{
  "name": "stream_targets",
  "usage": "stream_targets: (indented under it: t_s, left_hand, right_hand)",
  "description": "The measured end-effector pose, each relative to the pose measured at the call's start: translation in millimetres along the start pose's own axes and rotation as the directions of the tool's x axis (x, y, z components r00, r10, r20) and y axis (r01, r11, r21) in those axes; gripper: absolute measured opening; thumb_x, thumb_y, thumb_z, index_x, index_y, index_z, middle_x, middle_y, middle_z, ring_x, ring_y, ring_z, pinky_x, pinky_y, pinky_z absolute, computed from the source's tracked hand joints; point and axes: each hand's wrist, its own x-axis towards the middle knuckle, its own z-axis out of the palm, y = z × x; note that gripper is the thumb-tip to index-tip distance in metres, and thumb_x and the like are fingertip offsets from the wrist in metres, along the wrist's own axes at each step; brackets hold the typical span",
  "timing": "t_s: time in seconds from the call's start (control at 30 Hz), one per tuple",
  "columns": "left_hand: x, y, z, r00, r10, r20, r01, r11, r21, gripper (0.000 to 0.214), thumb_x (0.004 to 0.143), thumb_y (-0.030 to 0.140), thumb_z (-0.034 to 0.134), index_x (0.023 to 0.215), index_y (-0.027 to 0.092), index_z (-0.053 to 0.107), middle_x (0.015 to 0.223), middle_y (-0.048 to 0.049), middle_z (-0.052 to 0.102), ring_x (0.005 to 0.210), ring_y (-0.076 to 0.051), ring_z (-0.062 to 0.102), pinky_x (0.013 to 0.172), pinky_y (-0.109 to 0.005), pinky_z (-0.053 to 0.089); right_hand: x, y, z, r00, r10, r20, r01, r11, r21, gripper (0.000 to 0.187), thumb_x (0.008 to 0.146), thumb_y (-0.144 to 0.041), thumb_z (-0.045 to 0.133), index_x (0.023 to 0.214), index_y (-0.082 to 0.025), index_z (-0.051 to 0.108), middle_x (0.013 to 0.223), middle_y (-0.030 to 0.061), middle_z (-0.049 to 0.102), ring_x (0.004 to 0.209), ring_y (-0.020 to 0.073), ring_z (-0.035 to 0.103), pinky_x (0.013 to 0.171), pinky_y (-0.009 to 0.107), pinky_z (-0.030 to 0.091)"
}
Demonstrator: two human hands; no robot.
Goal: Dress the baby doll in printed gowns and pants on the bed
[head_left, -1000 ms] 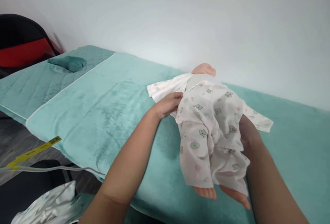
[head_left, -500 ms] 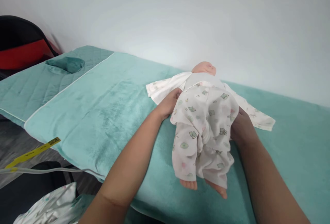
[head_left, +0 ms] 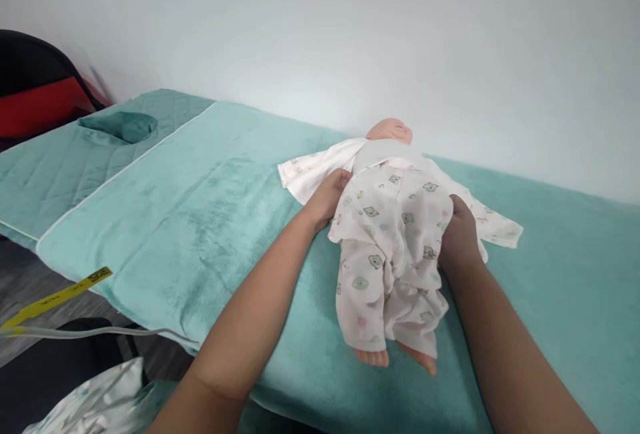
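Note:
A baby doll (head_left: 389, 131) lies on its back on a teal blanket (head_left: 210, 221), head toward the wall. It wears white printed trousers (head_left: 387, 254) and lies on an open white top (head_left: 310, 171). Its bare feet (head_left: 395, 357) point toward me. My left hand (head_left: 327, 197) grips the trouser waist at the doll's left side, fingers curled into the fabric. My right hand (head_left: 457, 234) holds the waist on the other side, its fingers mostly hidden behind the cloth.
The blanket covers a padded teal table (head_left: 60, 161) with a face hole (head_left: 117, 126) at the far left. A black and red chair (head_left: 35, 87) stands behind it. A yellow tape (head_left: 55, 297) and a printed cloth (head_left: 90, 407) lie low left.
The doll's raised legs and hips have come down onto the blanket. Both hands have slid up along the trousers toward the doll's waist.

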Motion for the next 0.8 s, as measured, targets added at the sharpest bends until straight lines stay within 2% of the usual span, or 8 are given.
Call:
stream_targets:
  t_s: [0.27, 0.33, 0.47, 0.6, 0.7, 0.8]
  left_hand:
    - [6, -7, -1.5, 0.998, 0.058, 0.035, -0.058, 0.998, 0.006, 0.018, 0.071, 0.013, 0.057, 0.086, 0.020, 0.050, 0.069, 0.0052, 0.054, 0.059, -0.009, 0.047, 0.053, -0.020, 0.035]
    - [5, -5, -1.5, 0.995, 0.098, 0.024, -0.098, 0.994, 0.039, 0.018, 0.071, 0.014, 0.059, 0.084, 0.020, 0.049, 0.070, 0.0053, 0.053, 0.061, -0.009, 0.046, 0.054, -0.020, 0.035]
    - [4, -1, -3.9, 0.974, 0.216, -0.067, -0.200, 0.961, 0.191, 0.014, 0.072, 0.012, 0.057, 0.083, 0.018, 0.051, 0.075, 0.0037, 0.055, 0.069, -0.010, 0.048, 0.062, -0.021, 0.039]
    - [6, -1, -7.8, 0.927, 0.358, -0.115, -0.306, 0.896, 0.323, 0.018, 0.073, 0.011, 0.056, 0.090, 0.018, 0.057, 0.093, -0.0007, 0.064, 0.085, -0.013, 0.055, 0.080, -0.025, 0.045]
    - [10, -2, -9.8, 0.917, 0.379, -0.123, -0.330, 0.895, 0.302, 0.019, 0.078, 0.017, 0.057, 0.097, 0.017, 0.061, 0.103, -0.0046, 0.067, 0.092, -0.015, 0.059, 0.086, -0.027, 0.046]
    - [15, -4, -12.3, 0.925, 0.367, -0.101, -0.318, 0.892, 0.322, 0.015, 0.084, 0.021, 0.057, 0.096, 0.018, 0.064, 0.104, -0.0055, 0.068, 0.095, -0.016, 0.060, 0.087, -0.028, 0.046]
  right_hand:
    - [6, 6, -4, 0.999, 0.036, 0.018, -0.036, 0.999, 0.032, 0.027, 0.055, -0.025, 0.068, 0.063, -0.022, 0.042, 0.055, -0.0077, 0.041, 0.053, 0.0095, 0.033, 0.048, 0.025, 0.027]
    - [6, 5, -4, 0.999, 0.035, 0.012, -0.035, 0.999, 0.034, 0.026, 0.056, -0.026, 0.070, 0.066, -0.022, 0.047, 0.058, -0.0067, 0.047, 0.054, 0.0103, 0.037, 0.049, 0.025, 0.030]
    - [3, 5, -1, 0.999, 0.020, 0.039, -0.023, 0.997, 0.068, 0.027, 0.059, -0.032, 0.072, 0.079, -0.023, 0.056, 0.071, -0.0035, 0.061, 0.059, 0.0131, 0.048, 0.053, 0.027, 0.038]
    - [1, 11, 0, 0.985, -0.173, 0.002, 0.172, 0.983, -0.056, 0.019, 0.069, -0.032, 0.070, 0.084, -0.023, 0.066, 0.085, 0.0003, 0.067, 0.079, 0.0175, 0.059, 0.070, 0.031, 0.048]
    - [7, 15, -4, 0.954, -0.300, -0.001, 0.295, 0.939, -0.178, 0.018, 0.077, -0.034, 0.067, 0.091, -0.025, 0.071, 0.096, 0.0023, 0.071, 0.095, 0.0211, 0.062, 0.088, 0.038, 0.049]
    - [19, 14, -7, 0.921, -0.378, 0.088, 0.388, 0.902, -0.188, 0.018, 0.080, -0.038, 0.067, 0.095, -0.028, 0.071, 0.113, 0.0020, 0.070, 0.112, 0.0236, 0.061, 0.103, 0.044, 0.044]
